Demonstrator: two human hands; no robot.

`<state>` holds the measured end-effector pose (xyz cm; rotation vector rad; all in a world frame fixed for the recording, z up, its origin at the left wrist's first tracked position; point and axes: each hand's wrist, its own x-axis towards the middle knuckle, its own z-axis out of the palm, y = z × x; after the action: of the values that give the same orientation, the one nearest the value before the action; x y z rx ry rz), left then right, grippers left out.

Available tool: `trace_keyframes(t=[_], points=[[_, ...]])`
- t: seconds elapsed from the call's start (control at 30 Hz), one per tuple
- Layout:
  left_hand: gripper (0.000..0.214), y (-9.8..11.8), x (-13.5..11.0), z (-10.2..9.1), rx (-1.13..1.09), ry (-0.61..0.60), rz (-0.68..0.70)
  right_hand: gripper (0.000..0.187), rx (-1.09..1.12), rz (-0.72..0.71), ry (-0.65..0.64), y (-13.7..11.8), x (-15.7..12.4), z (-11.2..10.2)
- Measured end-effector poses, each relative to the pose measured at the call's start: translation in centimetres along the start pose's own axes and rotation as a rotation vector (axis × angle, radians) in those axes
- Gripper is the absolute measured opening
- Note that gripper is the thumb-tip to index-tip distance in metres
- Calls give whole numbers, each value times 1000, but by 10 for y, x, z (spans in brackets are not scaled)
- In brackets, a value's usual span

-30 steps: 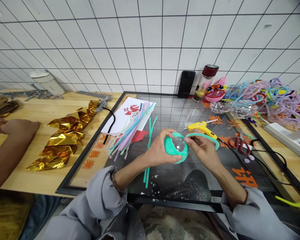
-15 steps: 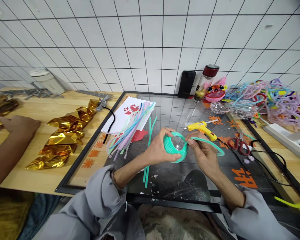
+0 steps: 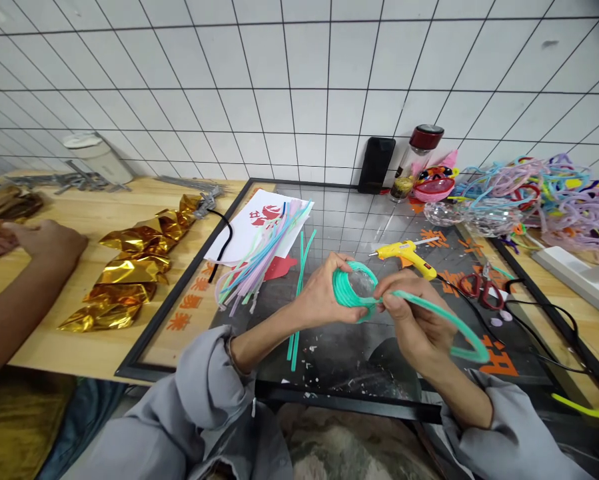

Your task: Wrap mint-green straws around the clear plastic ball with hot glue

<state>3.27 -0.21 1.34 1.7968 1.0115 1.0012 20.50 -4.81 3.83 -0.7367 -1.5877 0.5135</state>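
My left hand [image 3: 328,290] grips a clear, round piece wrapped in coils of green pipe cleaner [image 3: 346,291]; its transparent middle [image 3: 363,283] shows through the opening. Close beside it on the right, my right hand [image 3: 419,320] pinches the loose green pipe cleaner [image 3: 449,319] against the rim, and its tail loops out past my fingers. Two straight green pipe cleaners [image 3: 295,333] lie on the dark glass left of the wrapped piece. Just beyond my right hand rests a yellow glue gun [image 3: 404,253].
White paper [image 3: 239,223] lies under a bundle of pastel pipe cleaners [image 3: 264,257]. Red-handled scissors [image 3: 482,288], a power strip [image 3: 579,280] and tangled pipe cleaners [image 3: 559,200] sit right. A jar [image 3: 414,163] and phone [image 3: 376,165] stand behind. Left are gold foil [image 3: 134,267] and another person's hand [image 3: 49,247].
My right hand has moved slightly right and down, and the green tail now swings wider and lower. The wrapped piece has tilted a little in my left hand.
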Motion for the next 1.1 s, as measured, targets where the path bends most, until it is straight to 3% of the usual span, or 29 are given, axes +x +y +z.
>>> trace_keyframes(t=[0.8,1.0,1.1], points=[[64,4,0,0,46,-9,8,16,-44,-56,32,-8,14,17],[64,4,-1,0,62,4,-19,17,1,-32,67,-11,16,8],[67,0,-1,-4,25,-31,30,20,52,-38,-44,-15,22,-8]])
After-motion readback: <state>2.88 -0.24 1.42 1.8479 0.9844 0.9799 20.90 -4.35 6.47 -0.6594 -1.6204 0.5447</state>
